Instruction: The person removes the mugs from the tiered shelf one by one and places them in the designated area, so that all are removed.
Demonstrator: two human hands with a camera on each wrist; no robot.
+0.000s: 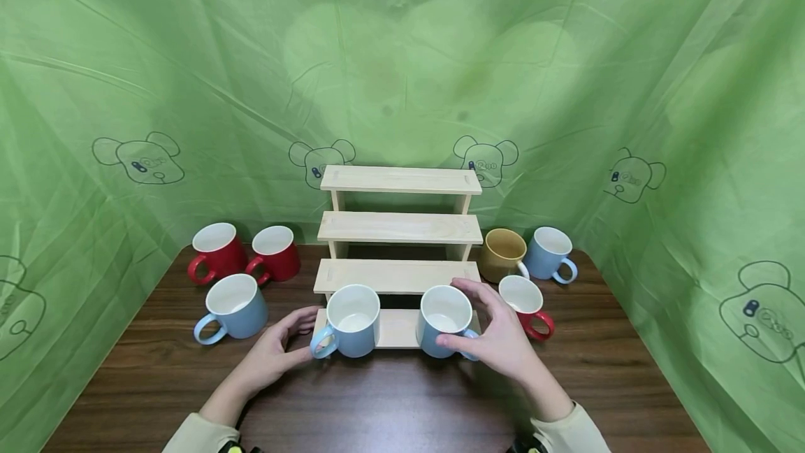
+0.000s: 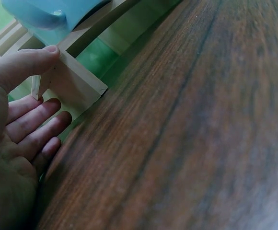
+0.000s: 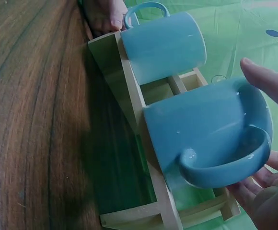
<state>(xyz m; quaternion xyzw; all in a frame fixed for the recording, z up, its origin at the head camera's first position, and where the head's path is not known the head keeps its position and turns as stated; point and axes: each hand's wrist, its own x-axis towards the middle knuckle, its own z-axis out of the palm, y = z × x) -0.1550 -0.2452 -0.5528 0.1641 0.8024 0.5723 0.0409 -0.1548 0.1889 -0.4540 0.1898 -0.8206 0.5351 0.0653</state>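
Two light blue mugs stand upright on the lowest step of a pale wooden stepped rack [image 1: 398, 331]. My right hand [image 1: 497, 335] is around the right blue mug [image 1: 434, 335], thumb in front and fingers behind its handle side. In the right wrist view the thumb [image 3: 268, 82] is straight and looks just off the mug's rim. The left blue mug [image 1: 355, 338] has its handle toward my left hand [image 1: 273, 355]. That hand rests at the rack's left end, its thumb [image 2: 33, 61] against the board's corner and its loose fingers [image 2: 40, 129] beside the side panel.
Left of the rack stand two red mugs [image 1: 221, 252] [image 1: 280, 257] and a blue mug [image 1: 242, 313]. To its right are a mustard mug [image 1: 497, 264], a blue mug [image 1: 542, 261] and a red mug [image 1: 525, 313]. A green curtain [image 1: 402, 89] surrounds the dark wooden table [image 1: 377, 411].
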